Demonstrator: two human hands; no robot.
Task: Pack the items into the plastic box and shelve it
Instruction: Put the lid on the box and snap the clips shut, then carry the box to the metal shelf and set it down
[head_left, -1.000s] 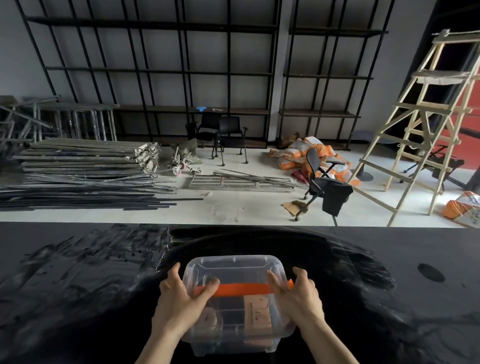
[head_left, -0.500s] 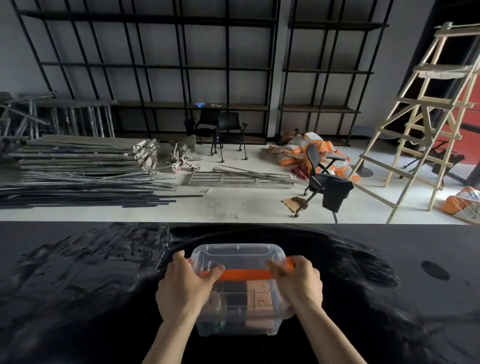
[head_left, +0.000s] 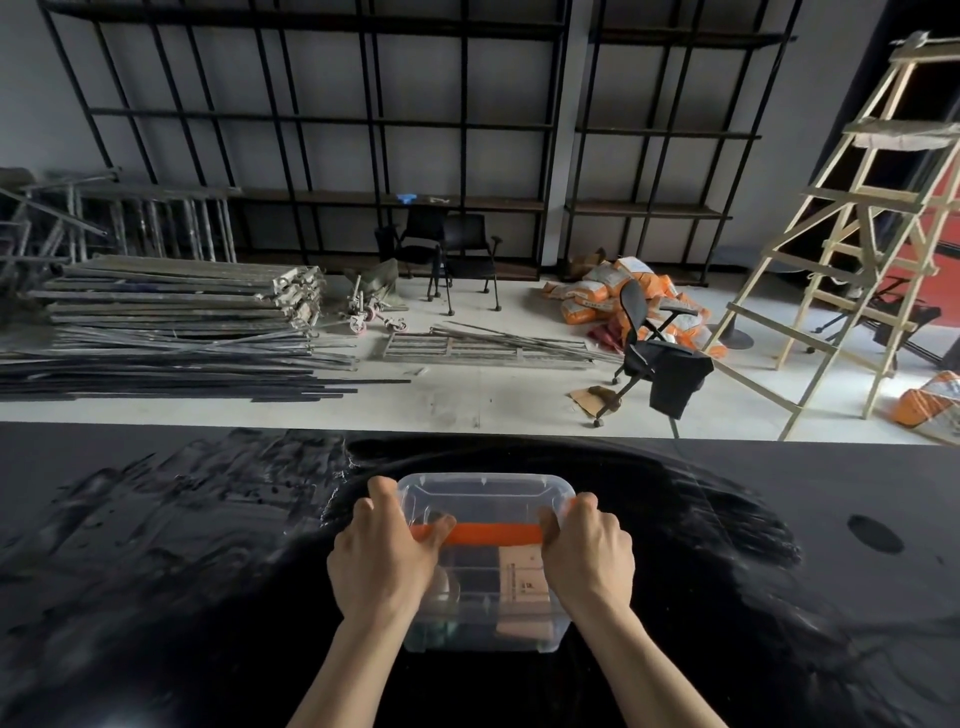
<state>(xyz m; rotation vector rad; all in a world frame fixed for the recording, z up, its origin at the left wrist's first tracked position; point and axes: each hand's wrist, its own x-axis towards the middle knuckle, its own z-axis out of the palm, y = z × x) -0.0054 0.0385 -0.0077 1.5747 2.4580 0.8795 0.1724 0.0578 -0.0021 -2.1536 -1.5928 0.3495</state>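
A clear plastic box with its lid on and an orange handle across the top sits on the black table in front of me. Through its walls I see a brown cardboard packet on the right and pale items on the left, partly hidden. My left hand grips the box's left side, thumb on the handle. My right hand grips the right side at the handle's other end.
Beyond the table's far edge lie a metal bar stack, an office chair, orange sacks and a wooden ladder. Black shelving lines the back wall, with two black chairs before it.
Both hands have carried the box away from me across the table, and my fingers have closed more tightly around its sides and handle.
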